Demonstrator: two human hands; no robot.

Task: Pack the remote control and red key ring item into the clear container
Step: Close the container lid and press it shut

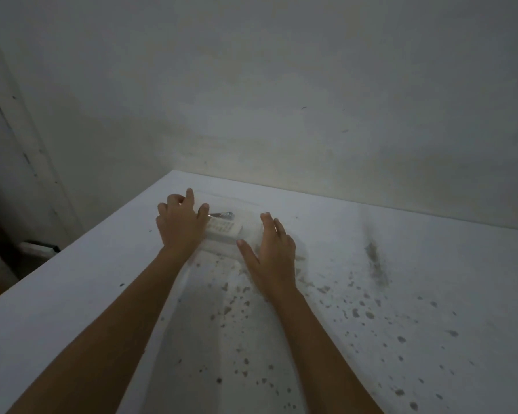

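Note:
A clear container (248, 209) sits near the far left corner of the white table (401, 264). Inside it lies the white remote control (225, 229), with a metal key ring (226, 216) just behind it. No red part shows. My left hand (181, 227) is curled over the container's left end and hides that side. My right hand (271, 253) lies flat on the container's near right corner, fingers straight and thumb spread towards the remote.
The table is white with many brown spots (356, 312) in front and to the right, and a dark smear (377, 264). A stained wall (311, 100) runs right behind the table. Its left edge (72, 252) drops to a dark floor.

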